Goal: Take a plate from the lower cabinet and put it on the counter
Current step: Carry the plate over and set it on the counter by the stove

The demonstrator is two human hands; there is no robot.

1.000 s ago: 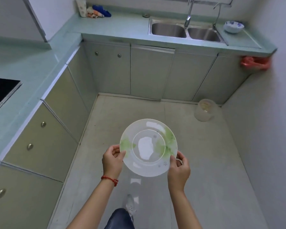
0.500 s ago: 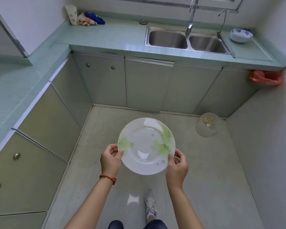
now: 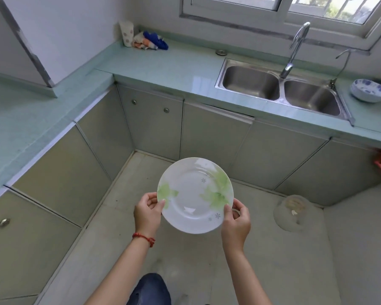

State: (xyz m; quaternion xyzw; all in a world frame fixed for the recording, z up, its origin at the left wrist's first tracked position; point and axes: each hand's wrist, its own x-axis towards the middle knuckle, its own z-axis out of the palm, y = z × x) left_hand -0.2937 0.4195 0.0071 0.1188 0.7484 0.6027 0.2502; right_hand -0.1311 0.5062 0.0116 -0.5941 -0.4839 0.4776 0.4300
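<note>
Overhead, left hand point(image 3: 147, 213) and right hand point(image 3: 237, 221) pinch opposite rims of a white green-leaf dinner plate point(image 3: 195, 194), thumbs on top, the teal counter point(image 3: 169, 67) well beyond.

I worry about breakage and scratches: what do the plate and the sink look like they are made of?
The plate looks like glazed ceramic or opal glass: white, glossy, with window glints and printed green leaves. Which of the two is unclear. The sink looks like brushed stainless steel: grey metal basins with a soft, streaky sheen.
</note>
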